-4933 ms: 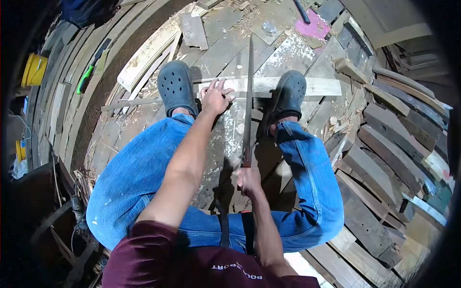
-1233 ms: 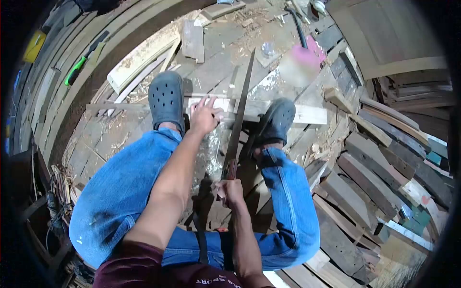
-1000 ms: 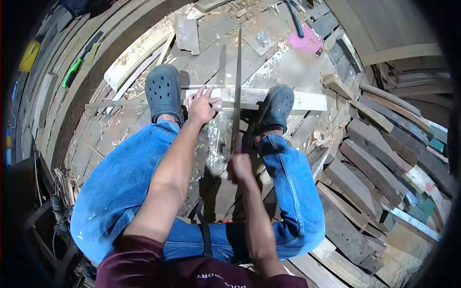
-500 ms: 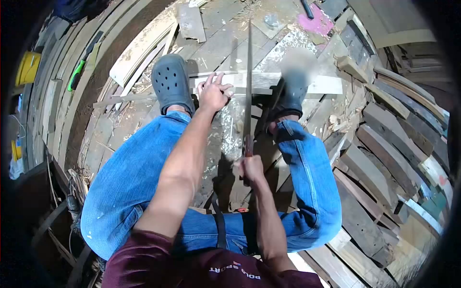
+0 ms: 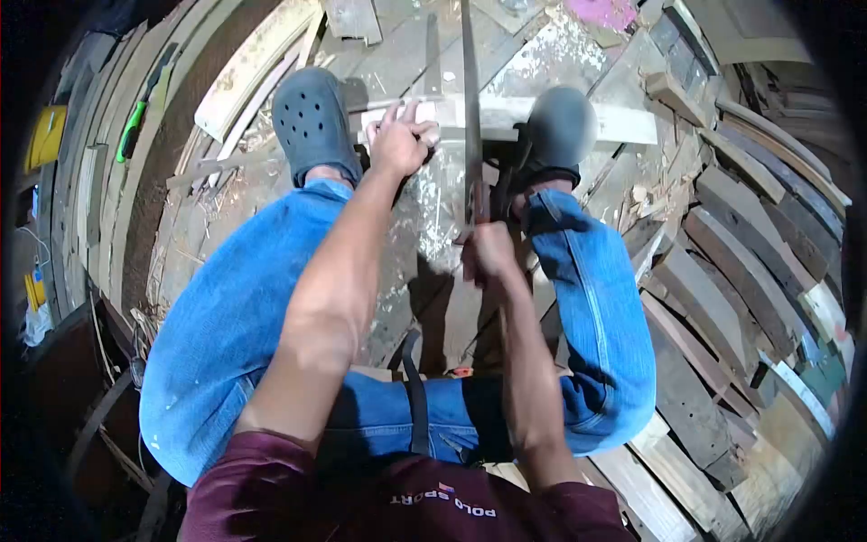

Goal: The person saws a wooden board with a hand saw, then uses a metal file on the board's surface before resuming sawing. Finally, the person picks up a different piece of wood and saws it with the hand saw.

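Note:
A pale wooden board [image 5: 506, 117] lies crosswise on the floor between and beneath my two clog-shod feet. My left hand [image 5: 400, 144] rests on its left part with fingers spread, pressing from above. In my right hand [image 5: 490, 251] is the handle of a handsaw [image 5: 471, 99], the fingers wrapped round it. The saw's long narrow blade points away from me and crosses the board to the right of my left hand. The far tip of the blade runs out of the top of the view.
My grey clogs [image 5: 312, 117] flank the work. Stacked timber offcuts [image 5: 741, 271] fill the right side. Planks [image 5: 262, 63] lie at upper left, near a green-handled tool [image 5: 133, 126]. Wood shavings and a pink patch [image 5: 603, 13] show on the floor.
My right hand has pushed the saw forward, away from me, across the board. My left hand stays on the board. The whole view has shifted slightly.

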Demonstrator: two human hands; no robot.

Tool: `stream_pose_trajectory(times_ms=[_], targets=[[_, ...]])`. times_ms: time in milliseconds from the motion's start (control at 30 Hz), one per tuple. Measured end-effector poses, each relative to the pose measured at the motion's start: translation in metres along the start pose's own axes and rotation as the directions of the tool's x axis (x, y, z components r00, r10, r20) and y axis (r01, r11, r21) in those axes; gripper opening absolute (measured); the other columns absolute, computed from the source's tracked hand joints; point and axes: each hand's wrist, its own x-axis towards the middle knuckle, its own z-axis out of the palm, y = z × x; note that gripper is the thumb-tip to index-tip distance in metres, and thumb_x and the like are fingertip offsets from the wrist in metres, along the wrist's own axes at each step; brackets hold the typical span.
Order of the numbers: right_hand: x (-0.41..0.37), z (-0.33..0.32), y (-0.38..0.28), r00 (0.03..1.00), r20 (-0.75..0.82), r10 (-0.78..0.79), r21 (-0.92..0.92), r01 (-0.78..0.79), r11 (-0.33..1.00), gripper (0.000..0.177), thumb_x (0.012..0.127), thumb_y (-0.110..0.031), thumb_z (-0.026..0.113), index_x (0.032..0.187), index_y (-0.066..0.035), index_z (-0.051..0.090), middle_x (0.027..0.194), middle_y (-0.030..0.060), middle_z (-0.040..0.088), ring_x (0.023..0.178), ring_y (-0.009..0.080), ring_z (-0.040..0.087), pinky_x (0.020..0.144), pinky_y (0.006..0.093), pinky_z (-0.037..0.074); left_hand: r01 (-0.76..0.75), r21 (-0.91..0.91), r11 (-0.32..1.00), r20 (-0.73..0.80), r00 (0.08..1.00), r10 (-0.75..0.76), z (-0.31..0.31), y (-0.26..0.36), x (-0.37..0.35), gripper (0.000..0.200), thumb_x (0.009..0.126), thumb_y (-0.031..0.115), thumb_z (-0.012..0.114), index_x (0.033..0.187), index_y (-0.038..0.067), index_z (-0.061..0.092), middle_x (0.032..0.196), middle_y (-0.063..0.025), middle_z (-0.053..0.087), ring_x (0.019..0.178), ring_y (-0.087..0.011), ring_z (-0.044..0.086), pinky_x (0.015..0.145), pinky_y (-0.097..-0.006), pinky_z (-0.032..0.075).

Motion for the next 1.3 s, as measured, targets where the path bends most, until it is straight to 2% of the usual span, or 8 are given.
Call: stream_pose_trajectory(times_ms=[67, 100, 200, 400, 533, 633, 733, 1300], targets=[[0.002, -0.007, 0.005, 0.993, 0.041, 0.114, 0.08, -0.117, 0.99, 0.028, 0.076, -0.017, 0.05, 0.069, 0.005, 0.068, 0.049, 0.0085, 0.053, 0.042, 0.0196, 0.05, 0.044, 0.036, 0.038, 0.034, 0.03, 0.999, 0.038, 0.999, -0.035, -0.008, 0.009, -0.002, 0.027, 0.081, 0.039, 0.065, 0.106, 0.032, 0.072, 0.147, 0.0013, 0.04, 0.138, -0.0251, 0.028, 0.107, -0.056, 0.021], [-0.016, 0.001, 0.009, 0.993, -0.008, -0.12, -0.16, 0.117, 0.98, 0.026, 0.077, -0.016, 0.049, 0.069, 0.003, 0.066, 0.049, 0.0071, 0.05, 0.039, 0.0195, 0.048, 0.041, 0.037, 0.036, 0.02, 0.053, 0.998, 0.022, 1.0, -0.021, -0.002, 0.003, 0.0, 0.027, 0.081, 0.04, 0.066, 0.106, 0.032, 0.072, 0.147, 0.0023, 0.04, 0.138, -0.0235, 0.027, 0.108, -0.0548, 0.02], [-0.032, 0.018, 0.041, 0.997, 0.03, 0.074, 0.177, -0.078, 0.981, 0.028, 0.08, -0.015, 0.046, 0.066, 0.003, 0.063, 0.05, 0.0106, 0.054, 0.041, 0.0197, 0.053, 0.04, 0.0361, 0.038, 0.06, 0.052, 0.997, 0.055, 0.996, -0.063, -0.007, 0.009, 0.001, 0.028, 0.08, 0.042, 0.066, 0.107, 0.033, 0.072, 0.147, 0.0029, 0.041, 0.138, -0.0226, 0.028, 0.109, -0.0549, 0.019], [-0.017, -0.012, 0.005, 0.993, 0.078, 0.09, 0.075, -0.096, 0.993, 0.026, 0.079, -0.016, 0.047, 0.067, 0.002, 0.062, 0.047, 0.0041, 0.045, 0.032, 0.0159, 0.04, 0.031, 0.0343, 0.026, 0.031, 0.068, 0.997, 0.038, 0.999, -0.033, 0.003, 0.001, 0.003, 0.029, 0.082, 0.042, 0.064, 0.108, 0.033, 0.071, 0.147, 0.0012, 0.04, 0.139, -0.0232, 0.028, 0.108, -0.0563, 0.019], [-0.024, 0.019, 0.017, 0.997, -0.07, -0.017, -0.016, 0.016, 1.0, 0.024, 0.077, -0.012, 0.051, 0.072, 0.006, 0.066, 0.049, 0.0089, 0.052, 0.04, 0.0189, 0.05, 0.039, 0.0342, 0.034, 0.068, 0.039, 0.997, 0.051, 0.996, -0.07, 0.0, 0.003, 0.004, 0.029, 0.081, 0.044, 0.065, 0.109, 0.036, 0.07, 0.148, 0.0036, 0.039, 0.138, -0.0221, 0.028, 0.108, -0.0526, 0.019], [-0.032, 0.026, 0.041, 0.997, 0.019, 0.068, 0.231, -0.071, 0.97, 0.028, 0.077, -0.017, 0.053, 0.067, 0.006, 0.065, 0.051, 0.0099, 0.054, 0.04, 0.0207, 0.05, 0.04, 0.0363, 0.035, 0.058, 0.087, 0.994, 0.046, 0.997, -0.063, 0.0, 0.004, 0.003, 0.029, 0.079, 0.044, 0.068, 0.107, 0.037, 0.07, 0.145, 0.0052, 0.043, 0.138, -0.0214, 0.03, 0.108, -0.0559, 0.02], [-0.024, 0.02, 0.011, 0.99, -0.132, -0.042, -0.026, 0.039, 0.999, 0.029, 0.079, -0.019, 0.052, 0.065, 0.004, 0.063, 0.052, 0.0087, 0.053, 0.04, 0.0189, 0.049, 0.039, 0.0355, 0.035, 0.076, 0.098, 0.992, 0.078, 0.993, -0.084, -0.007, 0.007, 0.002, 0.031, 0.081, 0.044, 0.065, 0.11, 0.035, 0.07, 0.148, 0.0038, 0.039, 0.139, -0.0209, 0.027, 0.109, -0.0536, 0.02], [-0.023, 0.019, 0.006, 0.991, -0.13, -0.023, -0.088, 0.012, 0.996, 0.028, 0.08, -0.017, 0.046, 0.062, 0.001, 0.06, 0.046, 0.0076, 0.048, 0.038, 0.0191, 0.048, 0.036, 0.0365, 0.035, 0.067, 0.044, 0.997, 0.039, 0.997, -0.069, -0.004, 0.007, 0.001, 0.025, 0.08, 0.039, 0.067, 0.104, 0.033, 0.072, 0.145, 0.0027, 0.043, 0.137, -0.0226, 0.03, 0.109, -0.0511, 0.02]])
